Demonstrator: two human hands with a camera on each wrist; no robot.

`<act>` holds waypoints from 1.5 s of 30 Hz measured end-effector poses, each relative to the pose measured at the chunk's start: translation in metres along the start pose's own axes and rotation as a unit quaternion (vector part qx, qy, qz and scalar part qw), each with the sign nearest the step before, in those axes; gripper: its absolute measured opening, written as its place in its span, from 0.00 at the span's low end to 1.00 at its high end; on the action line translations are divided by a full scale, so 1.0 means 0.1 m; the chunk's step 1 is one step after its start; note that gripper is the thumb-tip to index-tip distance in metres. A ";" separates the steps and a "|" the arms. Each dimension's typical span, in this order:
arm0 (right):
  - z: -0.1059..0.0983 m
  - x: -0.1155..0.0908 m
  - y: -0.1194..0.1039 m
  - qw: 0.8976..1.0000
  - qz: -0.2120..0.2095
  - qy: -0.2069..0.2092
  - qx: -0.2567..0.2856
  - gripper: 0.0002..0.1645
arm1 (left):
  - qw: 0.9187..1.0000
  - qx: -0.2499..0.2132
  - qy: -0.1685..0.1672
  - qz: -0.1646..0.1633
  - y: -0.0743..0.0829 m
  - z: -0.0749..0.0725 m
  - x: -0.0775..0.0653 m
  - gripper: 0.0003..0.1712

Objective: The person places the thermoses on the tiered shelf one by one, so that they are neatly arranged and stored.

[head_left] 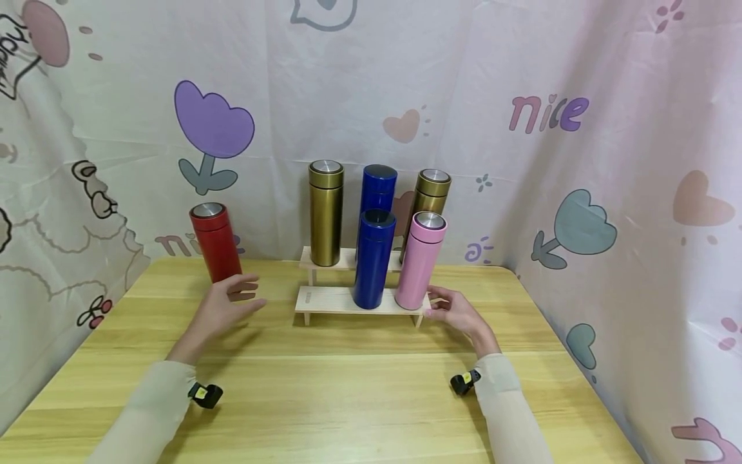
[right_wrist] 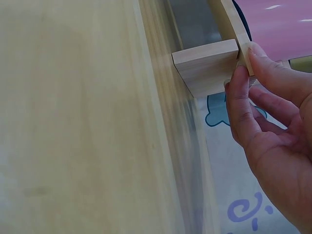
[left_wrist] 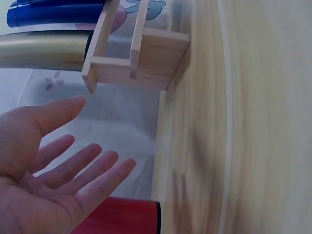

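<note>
A two-tier wooden stand holds several thermos flasks. On its lower step are a blue flask and a pink flask. The upper step carries a gold flask, another blue flask and a second gold flask, partly hidden. My right hand pinches the right end of the lower step between thumb and finger, as the right wrist view shows. Beside the red flask at the left, my left hand hovers with spread fingers, holding nothing. That hand hides the red flask's base.
The stand is on a wooden table near its back edge. A patterned curtain hangs behind and along both sides. Each wrist wears a small black camera, the left camera and the right camera.
</note>
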State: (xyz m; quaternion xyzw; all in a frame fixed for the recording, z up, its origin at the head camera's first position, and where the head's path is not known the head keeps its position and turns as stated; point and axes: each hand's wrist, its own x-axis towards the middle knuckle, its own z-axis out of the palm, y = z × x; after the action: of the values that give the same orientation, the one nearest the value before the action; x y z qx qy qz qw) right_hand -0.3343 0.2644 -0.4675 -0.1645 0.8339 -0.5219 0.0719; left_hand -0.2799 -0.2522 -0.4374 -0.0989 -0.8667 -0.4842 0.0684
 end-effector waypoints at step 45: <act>-0.01 0.01 0.03 1.000 0.003 -0.003 -0.007 0.42 | 0.996 0.078 0.039 -0.018 -0.38 -0.48 -0.12 0.36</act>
State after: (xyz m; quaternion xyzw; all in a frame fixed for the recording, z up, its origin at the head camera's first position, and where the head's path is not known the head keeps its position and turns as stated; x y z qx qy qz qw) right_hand -0.3364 0.2662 -0.4695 -0.1644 0.8377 -0.5154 0.0751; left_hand -0.2766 -0.3135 -0.4460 -0.0593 -0.9001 -0.4196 0.1009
